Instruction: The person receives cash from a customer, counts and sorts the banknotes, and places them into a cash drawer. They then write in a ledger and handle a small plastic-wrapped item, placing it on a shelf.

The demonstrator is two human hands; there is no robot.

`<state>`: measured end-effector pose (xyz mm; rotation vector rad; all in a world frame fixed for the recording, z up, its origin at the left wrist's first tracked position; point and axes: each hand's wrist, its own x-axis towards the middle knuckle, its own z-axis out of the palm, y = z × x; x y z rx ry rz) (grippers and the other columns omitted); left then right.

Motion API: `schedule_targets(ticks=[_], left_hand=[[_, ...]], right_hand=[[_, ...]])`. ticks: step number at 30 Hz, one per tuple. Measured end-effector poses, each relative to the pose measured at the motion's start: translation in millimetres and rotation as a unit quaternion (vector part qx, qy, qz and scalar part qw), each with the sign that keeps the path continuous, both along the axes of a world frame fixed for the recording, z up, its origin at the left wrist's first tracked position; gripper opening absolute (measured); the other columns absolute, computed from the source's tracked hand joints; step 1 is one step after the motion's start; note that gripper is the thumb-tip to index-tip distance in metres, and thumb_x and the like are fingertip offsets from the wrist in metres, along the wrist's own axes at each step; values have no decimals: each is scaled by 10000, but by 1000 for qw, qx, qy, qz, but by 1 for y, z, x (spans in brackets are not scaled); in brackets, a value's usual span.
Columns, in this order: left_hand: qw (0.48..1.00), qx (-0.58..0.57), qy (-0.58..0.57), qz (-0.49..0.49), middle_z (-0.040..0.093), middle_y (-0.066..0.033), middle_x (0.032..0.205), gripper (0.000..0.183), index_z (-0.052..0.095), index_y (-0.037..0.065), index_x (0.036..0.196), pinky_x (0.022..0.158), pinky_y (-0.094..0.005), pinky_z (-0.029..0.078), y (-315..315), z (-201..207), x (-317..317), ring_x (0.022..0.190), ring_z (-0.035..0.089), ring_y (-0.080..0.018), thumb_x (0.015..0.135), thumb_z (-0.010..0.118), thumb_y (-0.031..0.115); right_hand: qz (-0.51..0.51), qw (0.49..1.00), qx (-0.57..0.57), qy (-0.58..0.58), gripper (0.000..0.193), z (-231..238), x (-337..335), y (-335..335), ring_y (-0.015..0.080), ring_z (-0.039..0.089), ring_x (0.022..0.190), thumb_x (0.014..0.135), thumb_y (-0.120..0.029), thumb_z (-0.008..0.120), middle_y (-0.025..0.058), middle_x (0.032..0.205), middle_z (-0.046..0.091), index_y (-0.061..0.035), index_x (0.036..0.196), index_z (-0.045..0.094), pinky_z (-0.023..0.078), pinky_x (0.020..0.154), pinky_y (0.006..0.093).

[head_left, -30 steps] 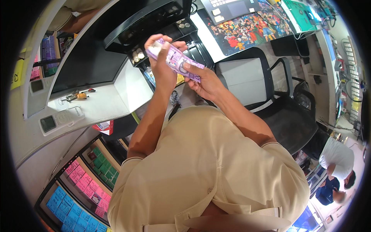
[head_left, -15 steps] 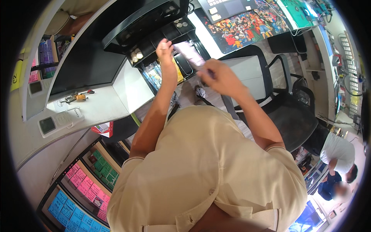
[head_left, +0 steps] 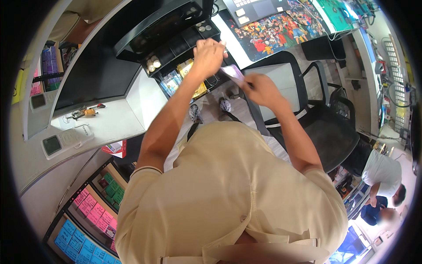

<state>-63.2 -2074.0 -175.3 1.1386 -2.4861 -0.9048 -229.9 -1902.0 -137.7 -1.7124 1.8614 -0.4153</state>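
My right hand [head_left: 261,89] is closed on a purple banknote [head_left: 233,72], possibly several together, held over the front right of an open black cash drawer [head_left: 173,58]. My left hand [head_left: 208,58] hangs over the drawer's right side with its fingers bent together. What lies under those fingers is hidden. Bluish banknotes [head_left: 170,83] lie in the left note compartment, with yellowish banknotes [head_left: 185,67] beside them. Coins [head_left: 153,64] fill a cup at the drawer's left, and more silver coins [head_left: 205,27] sit at its far right.
A dark monitor [head_left: 99,72] stands left, with keys [head_left: 85,112] and a white card terminal [head_left: 61,141] on the counter. To the right are a laptop [head_left: 257,11], a colourful desk mat [head_left: 277,33] and a black chair [head_left: 327,136]. Another person [head_left: 382,174] is at far right.
My left hand has moved right across the drawer, uncovering the yellowish notes. My right hand has shifted slightly right and down, still holding the purple banknote.
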Motion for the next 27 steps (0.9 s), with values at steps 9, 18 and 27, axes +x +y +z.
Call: schedule_targets(ticks=[9,18,27], left_hand=[[998,32,-6,-51,667,-132,1213,671,793,45,924,1103,-461,325,-19,8,1,1236,462,-334,1076,336,513],[990,-26,-42,-133,655,-164,1256,304,709,61,1192,1020,-532,429,45,-50,17,1200,556,-366,1027,530,243],[997,-46,-50,-42,552,-109,1461,527,655,135,1341,1144,-485,367,47,-64,132,1386,476,-327,856,795,289]], right_hand=[[118,945,-143,269,237,-95,33,-82,292,596,995,912,-278,657,105,1106,671,-72,893,771,455,871,430],[-96,990,-97,38,257,-33,16,21,331,644,989,961,-299,686,136,1068,716,-61,1003,774,483,877,466],[-57,988,-120,-80,186,-39,25,-49,332,678,943,960,-209,684,152,991,723,-60,1044,757,536,834,421]])
